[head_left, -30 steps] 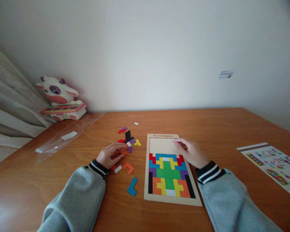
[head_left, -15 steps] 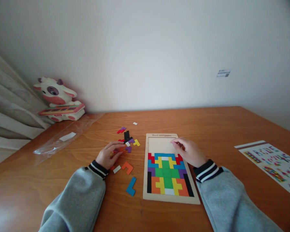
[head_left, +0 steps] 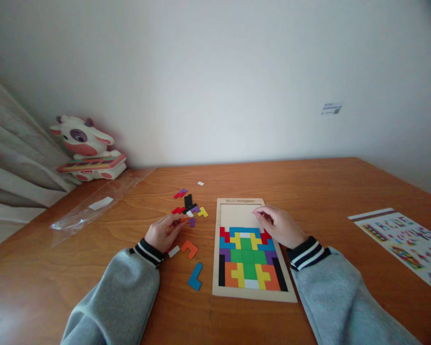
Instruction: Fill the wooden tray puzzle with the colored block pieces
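Observation:
My left hand (head_left: pixel 165 232) is closed in a pinch at the pile of loose puzzle pieces, with an orange puzzle piece (head_left: pixel 184 220) between its fingertips, partly hidden by the fingers. My right hand (head_left: pixel 279 224) is over the upper right of the wooden puzzle board (head_left: pixel 219 282), its thumb and fingers drawn together and no piece showing in them. Coloured pieces fill the lower part of the board; its upper part is bare wood. Beside my left hand lie a white piece (head_left: pixel 174 251), an orange U-shaped piece (head_left: pixel 189 249) and a blue L-shaped piece (head_left: pixel 195 277).
Black pieces (head_left: pixel 188 201), a yellow piece (head_left: pixel 203 212) and a red and purple pair (head_left: pixel 180 193) lie beyond my left hand. A clear plastic bag (head_left: pixel 75 220) and a cow toy keyboard (head_left: pixel 91 151) are at left. A printed pattern sheet (head_left: pixel 402 244) lies at right.
My left hand has shifted slightly right, and the orange piece at its fingertips has moved with it, uncovering more of the red piece behind. My right hand has hardly moved.

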`<state>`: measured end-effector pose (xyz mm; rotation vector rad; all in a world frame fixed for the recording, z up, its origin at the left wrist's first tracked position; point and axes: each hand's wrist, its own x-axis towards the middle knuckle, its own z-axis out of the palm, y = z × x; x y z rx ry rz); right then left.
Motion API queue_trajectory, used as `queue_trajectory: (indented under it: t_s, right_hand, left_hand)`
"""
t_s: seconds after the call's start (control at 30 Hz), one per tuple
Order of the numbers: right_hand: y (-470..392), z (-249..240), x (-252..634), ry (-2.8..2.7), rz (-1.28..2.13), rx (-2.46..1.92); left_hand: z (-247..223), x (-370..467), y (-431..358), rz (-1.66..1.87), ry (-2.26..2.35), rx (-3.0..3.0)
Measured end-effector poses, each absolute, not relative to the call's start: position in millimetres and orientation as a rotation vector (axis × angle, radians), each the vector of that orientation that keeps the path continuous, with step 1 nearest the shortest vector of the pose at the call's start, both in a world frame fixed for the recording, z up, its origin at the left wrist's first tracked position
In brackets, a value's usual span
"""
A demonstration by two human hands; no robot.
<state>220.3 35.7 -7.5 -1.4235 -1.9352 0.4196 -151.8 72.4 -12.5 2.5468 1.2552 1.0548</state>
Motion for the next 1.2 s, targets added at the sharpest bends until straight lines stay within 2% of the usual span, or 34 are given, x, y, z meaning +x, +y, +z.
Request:
queue_trajectory:
  t_s: [0.17, 0.33, 0.8, 1.2]
  right_hand:
    - [36, -7, 219, -1.943, 0.432, -1.413]
    - [35, -6, 216, -1.934, 0.443, -1.409]
    - [36, -9, 219, -2.0, 0.349, -1.436]
    - [37, -11, 225, -1.953, 0.273, -1.459]
  left_hand:
    - [-10, -137, 71, 1.193, 1.284, 2.485]
    - [-12, -127, 65, 1.086, 1.257, 2.515]
    - [-16, -133, 68, 1.139, 1.439, 2.504]
    - [-10, -181, 97, 1.003, 1.339, 2.497]
